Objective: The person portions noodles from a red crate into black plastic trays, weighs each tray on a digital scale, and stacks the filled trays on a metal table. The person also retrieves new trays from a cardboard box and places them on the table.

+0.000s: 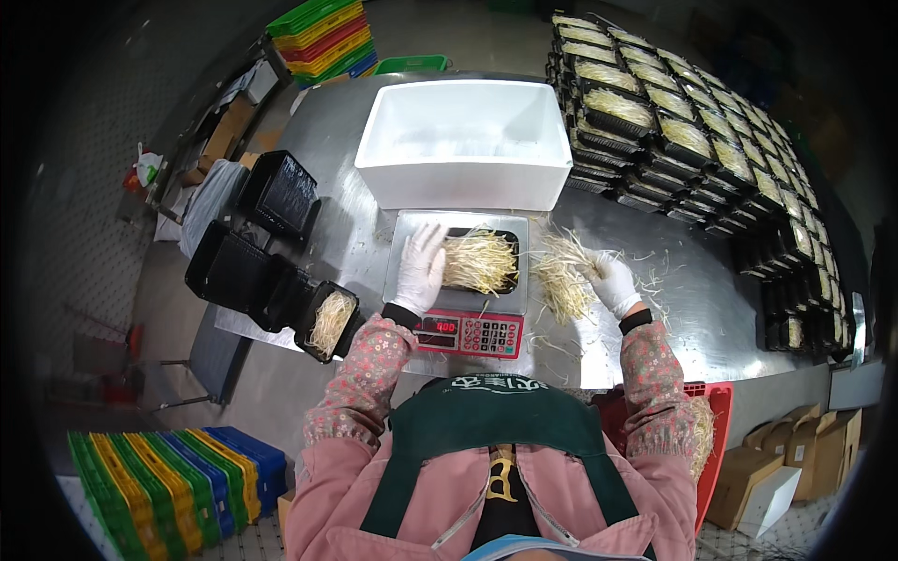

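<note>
A black plastic tray (518, 261) heaped with bean sprouts (484, 261) sits on the metal pan (400, 280) of a digital scale. My left hand (421, 272), in a white glove, lies flat along the tray's left end, fingers extended, gripping nothing. It touches or nearly touches the sprouts there. To the right of the scale, my gloved right hand (613, 282) grips a bunch of bean sprouts (563, 275) by one end; its other end spreads low over the steel table. The scale's red keypad panel (490, 335) faces me, its display lit.
A white foam box (463, 186) stands behind the scale. Black trays (228, 270) are stacked left, near one sprout-holding tray (333, 324). Stacked filled trays (673, 126) fill the right. A red crate (719, 435) is beside me; loose sprouts litter the steel table (673, 329).
</note>
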The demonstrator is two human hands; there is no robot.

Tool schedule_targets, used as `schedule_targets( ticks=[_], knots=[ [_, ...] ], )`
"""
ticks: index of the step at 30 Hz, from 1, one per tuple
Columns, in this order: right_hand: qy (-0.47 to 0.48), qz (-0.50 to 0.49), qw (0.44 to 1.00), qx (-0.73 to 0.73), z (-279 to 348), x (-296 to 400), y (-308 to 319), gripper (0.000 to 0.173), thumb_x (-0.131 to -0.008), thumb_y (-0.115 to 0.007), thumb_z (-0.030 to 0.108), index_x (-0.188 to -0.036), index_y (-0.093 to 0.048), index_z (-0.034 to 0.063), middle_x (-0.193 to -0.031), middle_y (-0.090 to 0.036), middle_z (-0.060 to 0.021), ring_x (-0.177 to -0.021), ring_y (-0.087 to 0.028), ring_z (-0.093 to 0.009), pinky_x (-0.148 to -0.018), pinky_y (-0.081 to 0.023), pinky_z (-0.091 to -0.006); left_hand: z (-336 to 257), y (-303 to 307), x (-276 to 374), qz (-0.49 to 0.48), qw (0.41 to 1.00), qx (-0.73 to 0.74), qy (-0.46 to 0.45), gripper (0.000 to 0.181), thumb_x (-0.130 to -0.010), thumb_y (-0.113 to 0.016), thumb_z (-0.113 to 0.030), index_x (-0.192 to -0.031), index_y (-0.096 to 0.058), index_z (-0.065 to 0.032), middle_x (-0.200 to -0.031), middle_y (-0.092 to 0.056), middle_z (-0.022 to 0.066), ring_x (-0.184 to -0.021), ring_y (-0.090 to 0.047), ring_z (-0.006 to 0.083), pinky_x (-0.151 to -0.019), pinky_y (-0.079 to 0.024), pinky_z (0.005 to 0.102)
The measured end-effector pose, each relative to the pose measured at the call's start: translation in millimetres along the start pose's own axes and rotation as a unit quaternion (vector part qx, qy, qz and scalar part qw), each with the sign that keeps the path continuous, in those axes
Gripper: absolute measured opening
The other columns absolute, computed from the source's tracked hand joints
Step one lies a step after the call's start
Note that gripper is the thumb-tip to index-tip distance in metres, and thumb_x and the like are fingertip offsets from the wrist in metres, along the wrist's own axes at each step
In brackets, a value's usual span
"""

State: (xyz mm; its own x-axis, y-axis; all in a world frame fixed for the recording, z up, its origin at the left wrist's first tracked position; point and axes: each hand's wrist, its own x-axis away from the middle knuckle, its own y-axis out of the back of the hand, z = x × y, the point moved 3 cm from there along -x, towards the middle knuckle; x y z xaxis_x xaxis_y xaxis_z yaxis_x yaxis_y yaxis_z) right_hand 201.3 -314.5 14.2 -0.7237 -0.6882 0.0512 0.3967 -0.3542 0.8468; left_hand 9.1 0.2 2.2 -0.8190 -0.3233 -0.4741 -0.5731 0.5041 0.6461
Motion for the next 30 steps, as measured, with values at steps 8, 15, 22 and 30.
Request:
schedule_targets(
  ticks=[8, 15, 22, 30],
  knots=[
    [0.170, -0.072, 0.979, 0.089, 101.2, -27.0, -19.6, 0.089, -0.080, -0.069, 0.047, -0.145, -0.029, 0.0001, -0.146, -0.034, -0.0254, -0.137, -0.032, -0.039, -0.113, -0.027, -0.0442, 123.8, 46.4, 15.5, -0.041, 0.952, 0.139, 0.269, 0.060, -0.102, -0.034, -0.036, -0.146, -0.025, 0.0041, -0.153, -0.026, 0.0213, -0.143, -0.024, 0.0297, -0.116, -0.021, 0.0342],
    [0.273, 0.022, 0.952, 0.135, 171.8, -52.1, -147.8, 0.082, -0.086, -0.055, 0.053, -0.143, -0.032, -0.0001, -0.146, -0.034, -0.0249, -0.137, -0.032, -0.039, -0.113, -0.022, -0.0496, 25.7, -22.6, 24.4, 0.102, 0.985, -0.139, -0.026, 0.047, -0.097, -0.042, -0.025, -0.140, -0.042, -0.0039, -0.135, -0.052, 0.0175, -0.128, -0.047, 0.0293, -0.109, -0.032, 0.0417],
    [0.345, 0.081, 0.934, 0.042, 152.6, -83.3, -108.0, 0.077, -0.073, -0.072, 0.054, -0.133, -0.052, 0.0115, -0.133, -0.051, -0.0167, -0.120, -0.047, -0.038, -0.102, -0.037, -0.0467, 11.3, -22.2, 16.5, 0.096, 0.982, -0.157, 0.046, 0.044, -0.095, -0.045, -0.027, -0.133, -0.048, -0.0046, -0.123, -0.060, 0.0165, -0.116, -0.056, 0.0280, -0.100, -0.039, 0.0457],
    [0.233, 0.047, 0.957, -0.168, 101.3, -72.7, -67.3, 0.019, -0.080, -0.070, 0.010, -0.098, -0.072, 0.0034, -0.088, -0.068, -0.0147, -0.080, -0.066, -0.028, -0.075, -0.053, -0.0333, 9.8, -30.3, 14.9, 0.087, 0.977, -0.183, 0.062, 0.037, -0.098, -0.042, -0.029, -0.128, -0.056, -0.0105, -0.125, -0.061, 0.0101, -0.118, -0.055, 0.0263, -0.104, -0.034, 0.0516]
  ],
)
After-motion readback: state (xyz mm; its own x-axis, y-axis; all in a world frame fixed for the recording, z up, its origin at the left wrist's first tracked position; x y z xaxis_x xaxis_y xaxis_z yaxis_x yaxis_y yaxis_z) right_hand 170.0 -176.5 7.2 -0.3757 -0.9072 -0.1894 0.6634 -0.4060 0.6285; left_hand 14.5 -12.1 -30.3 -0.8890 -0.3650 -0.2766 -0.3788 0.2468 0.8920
